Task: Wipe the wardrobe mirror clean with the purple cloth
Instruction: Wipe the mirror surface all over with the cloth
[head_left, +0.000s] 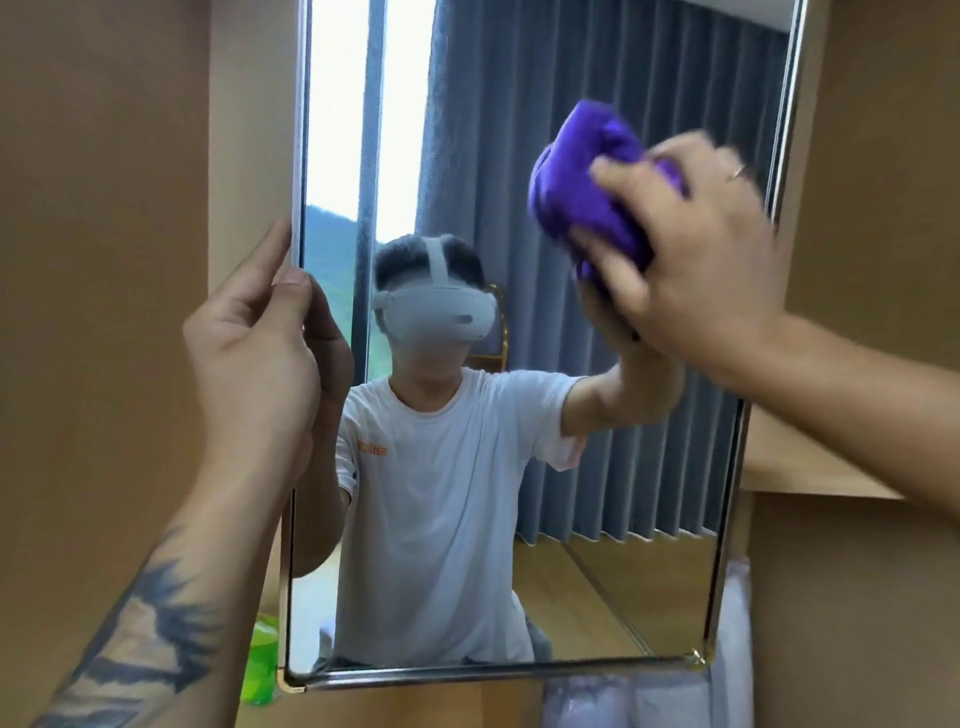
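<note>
The right hand (711, 270) presses a bunched purple cloth (587, 192) against the glass near the upper right edge of the mirror (467, 571), its grip curled round the wad with the fingers blurred. The left hand (254, 364) holds the mirror's left edge about halfway up, its grip pinching the frame between the thumb on the front and the fingers behind. A green bottle (262, 665) stands just beside the mirror's lower left corner, partly hidden by the frame, and brown wardrobe panels (104, 208) flank the mirror on both sides.
</note>
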